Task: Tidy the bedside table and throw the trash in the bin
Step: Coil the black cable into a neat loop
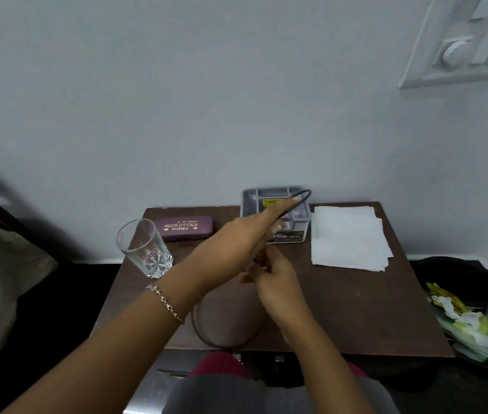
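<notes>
We see one thin black cable (204, 333) strung between our two hands. The right hand (272, 282) has its fingers curled round it, clamped, above the middle of the dark brown wooden bedside table (356, 309). The left hand (245, 237) lies just beyond that grip, fingers straight, with the cable's far bend looped past its fingertips. A slack loop lies below the grip at the table's near edge.

Beyond the fingertips one grey plastic compartment organiser (299, 218) stands by the wall. Left of the grip are one clear cut-glass tumbler (144, 249) and one purple oblong spectacle case (184, 228). Right of it lies one stack of white paper napkins (350, 237), with bare tabletop between. Farther right, off the table's edge, one black-lined bin (469, 273) holds crumpled wrappers.
</notes>
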Tool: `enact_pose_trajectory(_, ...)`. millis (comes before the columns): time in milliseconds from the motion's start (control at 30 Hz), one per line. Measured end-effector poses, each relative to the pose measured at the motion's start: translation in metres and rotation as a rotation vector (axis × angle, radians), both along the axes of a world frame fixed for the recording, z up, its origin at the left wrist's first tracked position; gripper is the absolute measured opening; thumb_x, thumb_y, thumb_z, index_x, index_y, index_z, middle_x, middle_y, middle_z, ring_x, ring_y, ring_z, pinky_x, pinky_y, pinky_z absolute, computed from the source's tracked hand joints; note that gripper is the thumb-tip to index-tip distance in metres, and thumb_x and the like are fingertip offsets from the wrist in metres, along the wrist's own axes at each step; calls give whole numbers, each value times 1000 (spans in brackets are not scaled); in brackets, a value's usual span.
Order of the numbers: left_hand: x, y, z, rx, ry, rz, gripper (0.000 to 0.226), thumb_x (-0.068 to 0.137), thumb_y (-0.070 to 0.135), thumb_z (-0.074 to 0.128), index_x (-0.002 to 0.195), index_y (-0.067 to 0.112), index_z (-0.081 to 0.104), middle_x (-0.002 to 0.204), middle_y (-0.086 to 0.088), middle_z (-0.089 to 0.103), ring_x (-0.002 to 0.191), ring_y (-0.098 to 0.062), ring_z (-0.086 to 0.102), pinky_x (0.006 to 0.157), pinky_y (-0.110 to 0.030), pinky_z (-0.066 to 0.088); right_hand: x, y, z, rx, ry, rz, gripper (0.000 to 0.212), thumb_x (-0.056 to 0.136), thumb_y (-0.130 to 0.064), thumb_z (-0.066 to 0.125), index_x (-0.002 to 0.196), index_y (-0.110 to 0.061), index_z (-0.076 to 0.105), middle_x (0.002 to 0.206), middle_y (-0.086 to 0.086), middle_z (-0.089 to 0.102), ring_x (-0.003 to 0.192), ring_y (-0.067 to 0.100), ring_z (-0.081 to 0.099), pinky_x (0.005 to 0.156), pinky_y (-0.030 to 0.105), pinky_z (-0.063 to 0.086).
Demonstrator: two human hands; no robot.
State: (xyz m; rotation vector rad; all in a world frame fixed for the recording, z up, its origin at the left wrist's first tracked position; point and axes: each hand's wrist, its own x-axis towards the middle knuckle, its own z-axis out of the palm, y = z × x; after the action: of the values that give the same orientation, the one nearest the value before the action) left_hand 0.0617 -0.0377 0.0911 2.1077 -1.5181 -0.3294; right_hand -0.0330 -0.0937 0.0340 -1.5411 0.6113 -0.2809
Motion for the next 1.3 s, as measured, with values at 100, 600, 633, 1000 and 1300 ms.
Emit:
enact_pose_trajectory(100,6,5,-12,160,-113,-69,42,100,25,38,137,43,28,107,5,62,90,-13,62,73,-23,49,-3,-5,5,35,2,48,20,98,-17,43,107,-20,60,95,1,68,74,13,66,76,32,55)
enact_pose_trajectory(600,15,15,-2,197,176,31,31,101,35,35,83,24,58,60,8,50,56,-11,52,69,-38,50,-25,-31,12,-604,-188,-147,17,84,-17,67,99,-26,64,102,-12,58,92,1,57,76,9,46)
enact_pose_trajectory(633,12,15,2,191,370,47,34,100,33,38,77,28,62,58,6,48,51,-13,49,63,-35,50,-27,-34,13,-575,-219,-167,24,83,-19,69,104,-28,63,107,-14,55,96,-2,56,78,8,44)
enact_pose_trajectory(1000,11,23,14,59,1065,5,38,97,28,37,89,9,69,49,-2,36,48,-21,50,64,-30,52,-28,-40,18,-338,-283,-240,18,90,-20,60,88,-36,68,90,-20,68,92,-8,60,78,7,44)
enact_pose_trajectory(1300,-19,3,-6,-538,1765,157,43,93,34,37,114,8,65,42,7,31,30,-4,32,53,-23,53,-18,-21,16,203,-215,-275,23,99,-24,42,106,-24,63,92,3,72,84,18,68,65,22,52)
